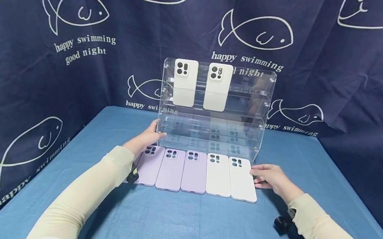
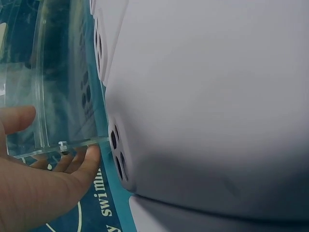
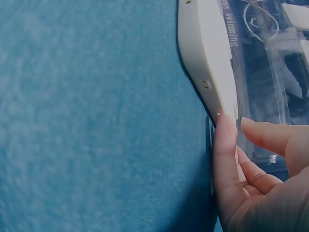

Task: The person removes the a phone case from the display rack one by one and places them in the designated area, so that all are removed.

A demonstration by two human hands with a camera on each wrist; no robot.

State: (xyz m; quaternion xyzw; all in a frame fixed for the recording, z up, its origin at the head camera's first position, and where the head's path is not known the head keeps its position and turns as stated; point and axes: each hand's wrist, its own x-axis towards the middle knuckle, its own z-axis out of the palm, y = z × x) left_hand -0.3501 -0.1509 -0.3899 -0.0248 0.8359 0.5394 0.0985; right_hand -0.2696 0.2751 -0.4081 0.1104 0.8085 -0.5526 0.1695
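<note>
At the left, my left hand (image 1: pixel 148 135) grips the lower left side of a clear acrylic display stand (image 1: pixel 186 129). In the left wrist view its thumb is inside the side panel and the other fingers lie outside. A white phone case (image 1: pixel 244 181) lies at the right end of a row on the table. My right hand (image 1: pixel 272 178) pinches its right edge between thumb and finger, clear in the right wrist view. Beside it lie another white case (image 1: pixel 219 176) and several lavender phone cases (image 1: pixel 194 173). My left forearm partly covers the leftmost lavender one.
Two white phone cases (image 1: pixel 185 85) stand upright on the stand's upper tier. A blue cloth (image 1: pixel 164 224) covers the table. Behind hangs a dark blue curtain (image 1: pixel 195 28) with fish drawings. A black wrist device (image 1: pixel 282 223) hangs under the right forearm.
</note>
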